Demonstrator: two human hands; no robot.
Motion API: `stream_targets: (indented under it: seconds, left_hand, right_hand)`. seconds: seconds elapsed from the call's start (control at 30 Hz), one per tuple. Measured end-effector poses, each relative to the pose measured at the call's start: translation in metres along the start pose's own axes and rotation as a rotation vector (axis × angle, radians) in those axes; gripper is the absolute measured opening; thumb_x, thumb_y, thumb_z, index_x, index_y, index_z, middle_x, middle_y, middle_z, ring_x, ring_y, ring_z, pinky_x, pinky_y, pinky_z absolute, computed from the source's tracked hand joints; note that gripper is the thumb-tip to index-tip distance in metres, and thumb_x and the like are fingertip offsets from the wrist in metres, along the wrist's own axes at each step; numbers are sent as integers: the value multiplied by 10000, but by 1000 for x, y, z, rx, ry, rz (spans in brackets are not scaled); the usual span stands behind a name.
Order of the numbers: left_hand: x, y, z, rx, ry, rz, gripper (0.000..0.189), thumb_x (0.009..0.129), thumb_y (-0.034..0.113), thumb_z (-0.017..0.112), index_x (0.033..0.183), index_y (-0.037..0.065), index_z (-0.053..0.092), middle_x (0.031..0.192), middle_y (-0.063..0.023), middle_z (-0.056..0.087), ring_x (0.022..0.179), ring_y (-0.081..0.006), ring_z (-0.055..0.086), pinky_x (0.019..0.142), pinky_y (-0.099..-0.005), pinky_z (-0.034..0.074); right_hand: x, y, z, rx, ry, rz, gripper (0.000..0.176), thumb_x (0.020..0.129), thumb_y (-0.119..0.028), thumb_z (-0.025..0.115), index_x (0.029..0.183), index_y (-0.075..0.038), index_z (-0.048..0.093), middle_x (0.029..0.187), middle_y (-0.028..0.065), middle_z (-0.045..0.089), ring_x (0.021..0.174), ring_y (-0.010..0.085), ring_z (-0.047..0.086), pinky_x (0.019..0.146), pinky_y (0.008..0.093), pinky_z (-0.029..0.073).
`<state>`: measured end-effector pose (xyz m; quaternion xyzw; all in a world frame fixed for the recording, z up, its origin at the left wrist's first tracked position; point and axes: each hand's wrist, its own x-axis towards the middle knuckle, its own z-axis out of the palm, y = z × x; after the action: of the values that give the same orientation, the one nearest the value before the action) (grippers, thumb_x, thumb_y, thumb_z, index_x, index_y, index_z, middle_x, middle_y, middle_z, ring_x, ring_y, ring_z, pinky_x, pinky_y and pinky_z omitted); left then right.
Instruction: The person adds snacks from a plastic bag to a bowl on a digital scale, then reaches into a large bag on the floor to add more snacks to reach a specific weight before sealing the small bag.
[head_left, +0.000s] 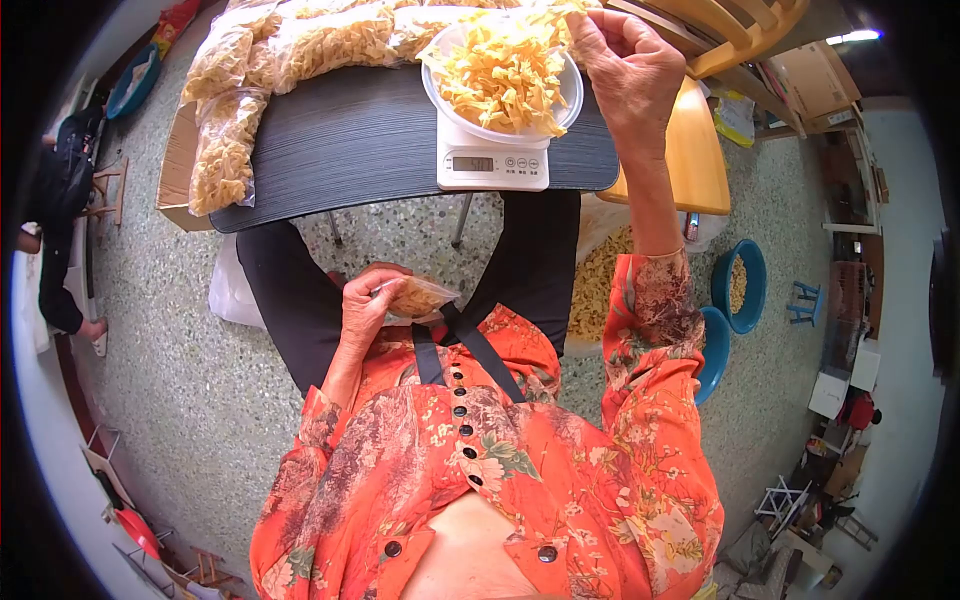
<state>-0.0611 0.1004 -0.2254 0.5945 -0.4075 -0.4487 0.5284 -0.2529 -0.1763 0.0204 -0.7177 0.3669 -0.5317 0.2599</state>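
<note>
Right hand (635, 70) pinches fried snack pieces over the scale's bowl (572, 95) at the table's (350, 140) near edge; left hand (365, 305) clamps a small snack bag (420, 296).

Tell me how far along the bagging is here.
Done: several filled bags lie on the table. In hand: the right hand pinches pieces over the bowl on the scale; the left hand holds a small bag. Left: a sack of loose pieces on the floor.

1 head-worn wide-angle camera looks steeply down and forward, close above the table (350, 140)
</note>
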Motion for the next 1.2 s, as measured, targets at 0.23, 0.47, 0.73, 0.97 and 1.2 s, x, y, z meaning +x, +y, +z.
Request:
stream_targets:
  seconds: [0.23, 0.47, 0.73, 0.97, 1.2]
  left_hand:
    - [2, -4, -2, 2, -8, 3, 96, 901, 43, 684, 953, -21, 732, 926, -45, 712, 835, -103, 649, 756, -247, 525]
    - [4, -9, -3, 10, -3, 15, 91, 891, 29, 681, 948, -25, 727, 942, -65, 718, 860, -121, 657, 774, -255, 522]
    - [7, -15, -5, 45, -21, 37, 91, 877, 26, 686, 940, -23, 729, 953, -83, 721, 891, -144, 662, 801, -265, 516]
    - [9, -18, -6, 60, -49, 76, 107, 888, 49, 689, 957, -20, 732, 964, -75, 720, 897, -134, 658, 804, -262, 513]
    - [10, -20, -7, 48, -74, 56, 101, 882, 39, 686, 950, -21, 732, 967, -86, 721, 910, -150, 660, 826, -277, 510]
  right_hand:
    - [0, -17, -1, -4, 37, 15, 181, 925, -117, 716, 941, 63, 702, 746, -12, 669, 665, 22, 566, 590, 191, 461]
    - [-3, -21, -8, 74, 89, -20, 179, 924, -113, 719, 952, 63, 702, 754, -16, 668, 665, 25, 573, 596, 190, 466]
    - [-19, -25, -26, -14, 179, -65, 169, 927, -119, 713, 920, 46, 677, 708, -4, 655, 588, 35, 567, 544, 188, 464]
    - [-49, -21, -54, 13, 298, -50, 226, 878, -125, 782, 1018, 46, 734, 872, 67, 737, 752, 85, 678, 685, 203, 556]
    - [-58, -26, -60, -57, 275, -35, 218, 885, -115, 773, 1030, 42, 733, 875, 66, 734, 758, 83, 678, 690, 203, 560]
